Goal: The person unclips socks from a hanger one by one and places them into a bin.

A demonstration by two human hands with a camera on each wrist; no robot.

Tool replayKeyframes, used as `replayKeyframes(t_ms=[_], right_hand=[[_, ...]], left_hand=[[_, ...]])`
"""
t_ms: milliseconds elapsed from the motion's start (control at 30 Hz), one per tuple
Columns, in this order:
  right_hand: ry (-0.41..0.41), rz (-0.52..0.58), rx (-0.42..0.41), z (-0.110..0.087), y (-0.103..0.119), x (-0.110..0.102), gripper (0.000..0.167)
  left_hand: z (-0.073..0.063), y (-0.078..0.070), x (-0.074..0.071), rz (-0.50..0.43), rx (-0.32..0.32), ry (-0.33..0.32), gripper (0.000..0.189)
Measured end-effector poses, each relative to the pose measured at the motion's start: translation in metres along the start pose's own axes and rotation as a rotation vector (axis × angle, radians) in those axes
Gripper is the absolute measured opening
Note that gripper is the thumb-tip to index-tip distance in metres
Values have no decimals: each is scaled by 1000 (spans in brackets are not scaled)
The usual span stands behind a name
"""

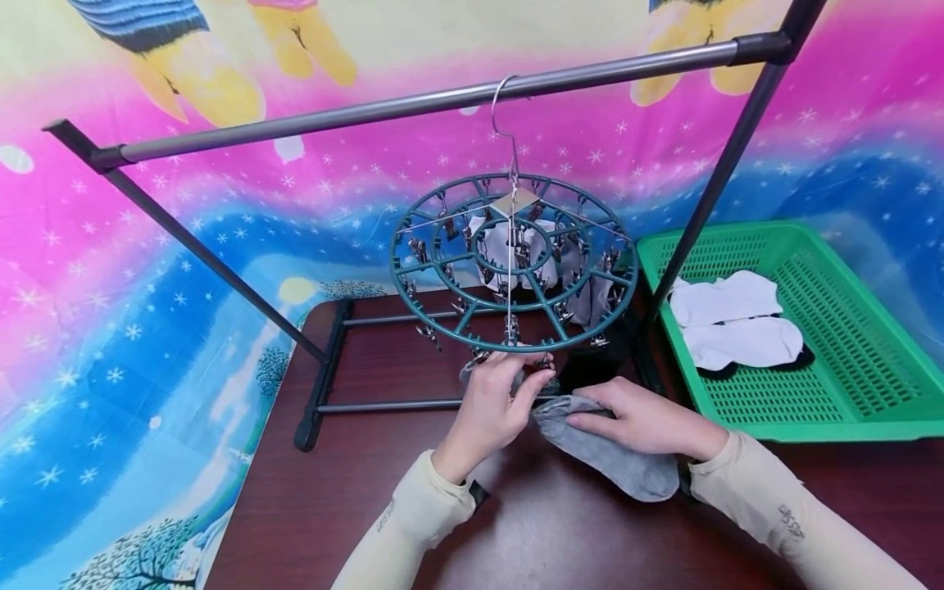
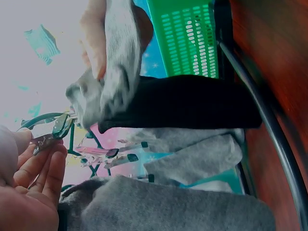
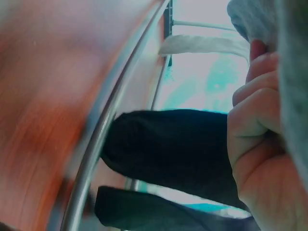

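Observation:
My left hand [image 1: 492, 414] is at the near rim of a round green drying hanger [image 1: 590, 333], where its thumb and fingers pinch a metal clip [image 2: 60, 126], plainest in the left wrist view. Just to the right, my right hand [image 1: 637, 416] grips a grey sock [image 1: 627, 467]. The sock's upper end lies close beside the pinched clip, while its foot hangs down to the right. Behind it in the left wrist view hangs a black sock [image 2: 187, 102]. Another grey sock [image 2: 183, 207] hangs nearer the left hand. More clips dangle around the hanger's rings.
The hanger hooks over the bar [image 1: 332, 119] of a dark metal rack standing on the brown table [image 1: 546, 524]. White socks [image 1: 516, 254] hang at its far side. To the right, a green basket [image 1: 819, 430] holds white socks with black parts [image 1: 737, 344].

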State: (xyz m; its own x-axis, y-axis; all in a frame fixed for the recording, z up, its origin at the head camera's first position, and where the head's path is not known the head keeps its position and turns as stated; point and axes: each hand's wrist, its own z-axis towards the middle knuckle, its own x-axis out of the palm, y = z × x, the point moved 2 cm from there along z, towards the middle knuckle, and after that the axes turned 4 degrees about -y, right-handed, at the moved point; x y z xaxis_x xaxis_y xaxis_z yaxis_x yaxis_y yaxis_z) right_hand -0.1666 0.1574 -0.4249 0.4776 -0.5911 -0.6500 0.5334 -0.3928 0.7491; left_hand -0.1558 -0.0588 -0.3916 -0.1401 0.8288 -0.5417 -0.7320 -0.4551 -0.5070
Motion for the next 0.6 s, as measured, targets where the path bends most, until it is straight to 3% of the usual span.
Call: replayKeyframes(t_ms=[200,467,600], right_hand=[[-39,32,-5,-16,14,-23,11],[-292,-2,-85,-39,22,-70,26],[-434,-59,-10,-50,15,-101,24]], left_hand=[[-2,0,-2,32,15,-11,21],[-4,-1,-5,43,33,-10,22],[-4,0,-6,37,35,-15,22]])
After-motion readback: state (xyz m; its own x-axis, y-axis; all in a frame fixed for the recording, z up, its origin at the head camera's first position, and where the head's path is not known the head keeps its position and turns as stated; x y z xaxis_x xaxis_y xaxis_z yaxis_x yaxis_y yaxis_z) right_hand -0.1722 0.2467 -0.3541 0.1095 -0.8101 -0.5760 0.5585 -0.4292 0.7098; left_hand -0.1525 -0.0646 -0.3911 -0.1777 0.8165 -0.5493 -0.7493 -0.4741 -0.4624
